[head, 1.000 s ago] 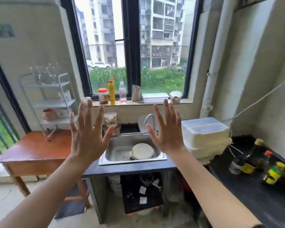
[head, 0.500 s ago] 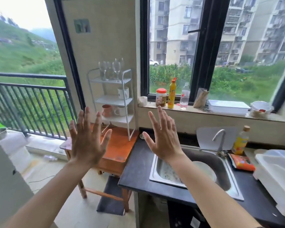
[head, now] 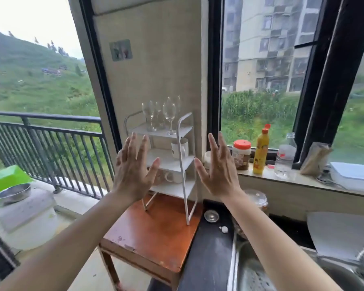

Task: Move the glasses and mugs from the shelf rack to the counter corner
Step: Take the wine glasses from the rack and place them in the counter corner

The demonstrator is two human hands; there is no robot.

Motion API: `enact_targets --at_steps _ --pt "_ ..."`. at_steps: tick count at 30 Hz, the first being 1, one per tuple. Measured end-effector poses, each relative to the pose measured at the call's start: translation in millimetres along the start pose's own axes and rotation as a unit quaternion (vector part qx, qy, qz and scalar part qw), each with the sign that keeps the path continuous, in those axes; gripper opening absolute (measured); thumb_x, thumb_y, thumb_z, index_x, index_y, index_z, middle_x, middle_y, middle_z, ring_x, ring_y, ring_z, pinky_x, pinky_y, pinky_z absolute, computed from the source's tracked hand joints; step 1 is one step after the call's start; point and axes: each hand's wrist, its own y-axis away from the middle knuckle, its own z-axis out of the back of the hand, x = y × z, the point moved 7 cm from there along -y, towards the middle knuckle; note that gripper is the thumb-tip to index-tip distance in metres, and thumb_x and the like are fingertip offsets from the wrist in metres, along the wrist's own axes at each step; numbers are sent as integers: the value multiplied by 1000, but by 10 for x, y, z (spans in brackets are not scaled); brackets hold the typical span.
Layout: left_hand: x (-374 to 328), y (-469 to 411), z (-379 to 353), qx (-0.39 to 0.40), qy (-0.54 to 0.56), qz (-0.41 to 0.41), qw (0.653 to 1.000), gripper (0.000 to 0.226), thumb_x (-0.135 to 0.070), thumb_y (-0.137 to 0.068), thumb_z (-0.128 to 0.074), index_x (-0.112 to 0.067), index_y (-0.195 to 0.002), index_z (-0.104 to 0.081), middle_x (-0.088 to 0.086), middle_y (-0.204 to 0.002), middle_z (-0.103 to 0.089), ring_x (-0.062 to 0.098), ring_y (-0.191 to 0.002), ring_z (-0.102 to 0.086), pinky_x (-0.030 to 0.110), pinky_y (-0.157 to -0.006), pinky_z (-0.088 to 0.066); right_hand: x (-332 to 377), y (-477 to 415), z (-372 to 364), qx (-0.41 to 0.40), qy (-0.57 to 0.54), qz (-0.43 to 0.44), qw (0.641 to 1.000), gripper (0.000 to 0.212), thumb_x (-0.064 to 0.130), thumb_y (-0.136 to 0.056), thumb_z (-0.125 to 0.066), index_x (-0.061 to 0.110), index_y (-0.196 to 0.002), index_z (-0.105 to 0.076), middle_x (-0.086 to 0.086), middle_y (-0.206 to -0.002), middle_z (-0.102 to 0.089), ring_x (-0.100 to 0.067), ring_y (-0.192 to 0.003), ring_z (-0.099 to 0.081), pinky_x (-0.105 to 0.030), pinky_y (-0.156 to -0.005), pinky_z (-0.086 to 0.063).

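Observation:
A white three-tier shelf rack [head: 182,133] stands on an orange wooden table [head: 156,234]. Several clear wine glasses [head: 169,113] stand upright on its top tier. A white mug [head: 180,148] sits on the middle tier, and another white mug [head: 173,177] on the bottom tier is partly hidden behind my left hand. My left hand [head: 132,173] is raised in front of the rack's left side, fingers spread, holding nothing. My right hand [head: 218,173] is raised just right of the rack, also spread and holding nothing. The black counter [head: 206,253] adjoins the table on the right.
On the window sill stand a red-lidded jar [head: 241,154], a yellow bottle [head: 261,150] and a clear bottle [head: 285,158]. A steel sink [head: 282,276] lies at the lower right. A small metal lid [head: 211,215] rests on the counter. A balcony railing [head: 51,143] runs at left.
The view has swung left and moved closer to the rack. Both open hands now frame the rack instead of hovering over the table and sink.

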Motion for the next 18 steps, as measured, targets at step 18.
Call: enact_targets --at_steps 18 --pt "1391 -2228 -1085 -18 256 97 962 82 -58 -98 -44 -27 -160 -1 9 -168 -13 27 -154 -12 49 -121 -14 -133 -2118 -1214 11 -24 -49 998 93 74 -88 -45 35 -158 2 -12 -158 -39 -28 -138 -48 -45 -111 -39"
